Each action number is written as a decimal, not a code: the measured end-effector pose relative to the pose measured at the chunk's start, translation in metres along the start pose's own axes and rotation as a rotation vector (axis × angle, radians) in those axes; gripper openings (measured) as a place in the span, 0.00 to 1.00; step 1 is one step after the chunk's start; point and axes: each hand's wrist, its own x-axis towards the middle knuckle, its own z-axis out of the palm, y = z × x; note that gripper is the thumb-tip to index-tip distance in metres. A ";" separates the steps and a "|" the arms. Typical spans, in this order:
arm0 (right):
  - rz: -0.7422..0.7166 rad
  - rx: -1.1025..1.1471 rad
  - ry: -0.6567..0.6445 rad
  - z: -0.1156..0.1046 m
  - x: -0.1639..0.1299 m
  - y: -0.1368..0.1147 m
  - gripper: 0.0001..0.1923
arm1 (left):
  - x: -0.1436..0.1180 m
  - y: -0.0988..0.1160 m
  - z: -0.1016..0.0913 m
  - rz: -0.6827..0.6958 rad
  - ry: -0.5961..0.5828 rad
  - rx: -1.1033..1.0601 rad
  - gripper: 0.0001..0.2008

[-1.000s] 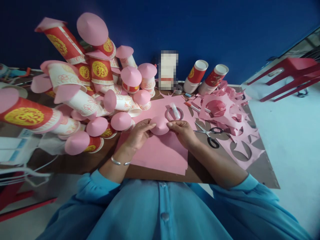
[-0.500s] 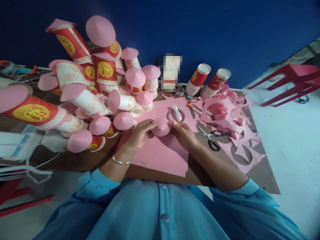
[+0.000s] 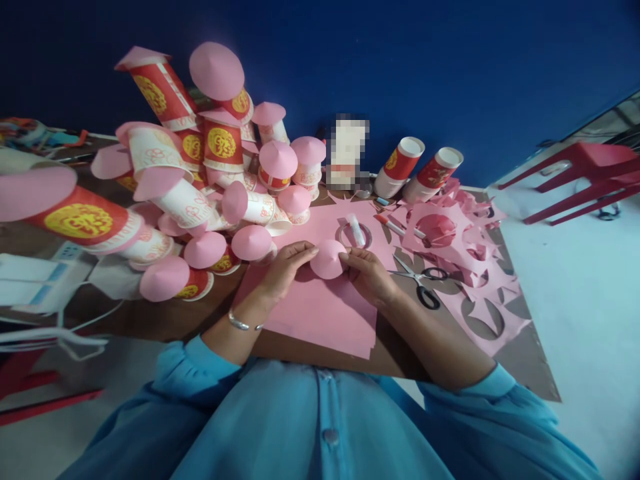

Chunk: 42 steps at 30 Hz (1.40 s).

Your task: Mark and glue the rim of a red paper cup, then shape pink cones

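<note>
Both hands hold a small pink paper cone (image 3: 328, 259) just above a stack of pink paper sheets (image 3: 320, 310) on the brown table (image 3: 165, 320). My left hand (image 3: 285, 267) pinches the cone's left edge with its fingertips. My right hand (image 3: 367, 272) grips its right edge. A silver bracelet circles my left wrist. Right behind the cone lie a tape ring (image 3: 354, 235) and a white glue stick (image 3: 355, 229).
A heap of red and white paper cups topped with pink cones (image 3: 200, 187) fills the left of the table. Scissors (image 3: 419, 280) lie right of my right hand. Pink cut-out scraps (image 3: 465, 253) and a pen (image 3: 390, 223) cover the right side. Two cup stacks (image 3: 420, 175) lean by the blue wall.
The cone has tipped up a little between my fingers, showing more of its round face. The view has shifted slightly down and right; my hands stay in place.
</note>
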 end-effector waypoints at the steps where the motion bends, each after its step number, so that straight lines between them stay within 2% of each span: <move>1: 0.003 0.010 -0.006 0.001 0.000 0.000 0.22 | 0.000 0.000 0.000 -0.005 -0.003 -0.006 0.20; 6: -0.020 0.038 0.014 0.000 0.001 0.000 0.21 | -0.001 0.002 -0.001 -0.091 -0.030 -0.113 0.20; 14: -0.064 -0.014 0.028 -0.005 0.004 0.001 0.26 | -0.005 0.013 0.002 -0.068 -0.015 -0.131 0.21; 19: -0.111 -0.038 0.045 -0.007 0.003 0.003 0.26 | -0.021 0.016 -0.003 -0.080 0.006 -0.145 0.24; 23: -0.162 -0.115 0.011 -0.009 0.001 0.006 0.25 | -0.052 0.013 -0.021 -0.081 0.025 -0.151 0.25; 28: -0.156 -0.221 -0.048 -0.009 0.000 0.011 0.27 | -0.095 0.004 -0.058 -0.032 0.186 -0.127 0.24; 31: -0.135 -0.274 -0.082 -0.008 0.000 0.013 0.27 | -0.113 -0.003 -0.079 -0.030 0.300 -0.099 0.21; 36: -0.111 -0.354 -0.108 -0.007 0.000 0.016 0.27 | -0.125 -0.012 -0.102 -0.048 0.448 -0.044 0.24; 42: -0.115 -0.409 -0.111 -0.006 -0.003 0.017 0.26 | -0.130 -0.016 -0.112 -0.016 0.520 0.179 0.24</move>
